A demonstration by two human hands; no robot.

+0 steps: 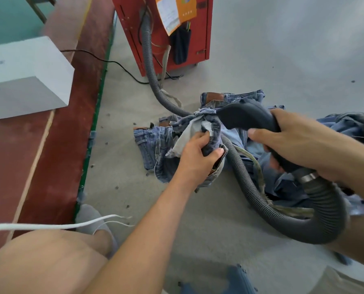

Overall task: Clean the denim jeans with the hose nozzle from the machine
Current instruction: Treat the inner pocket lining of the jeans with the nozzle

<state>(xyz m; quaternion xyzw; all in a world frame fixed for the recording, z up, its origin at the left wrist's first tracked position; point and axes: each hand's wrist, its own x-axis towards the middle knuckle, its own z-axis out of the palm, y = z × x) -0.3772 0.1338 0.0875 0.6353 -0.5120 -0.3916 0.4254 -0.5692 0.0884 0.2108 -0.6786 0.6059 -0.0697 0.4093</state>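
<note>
At frame center, the left hand is gripping bunched jeans, hiding the nozzle tip; the right hand is gripping its handle. The hose is running to the red machine, cut off at top.

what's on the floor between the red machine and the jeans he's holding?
In the head view, the grey ribbed hose runs from the red machine across bare floor to the jeans; a thin black cable and a pale strap lie alongside.

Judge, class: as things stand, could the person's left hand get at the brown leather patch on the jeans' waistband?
Probably not at once: the left hand grips bunched jeans, and the nozzle lies between it and the patch. Releasing the denim would free it.
</note>
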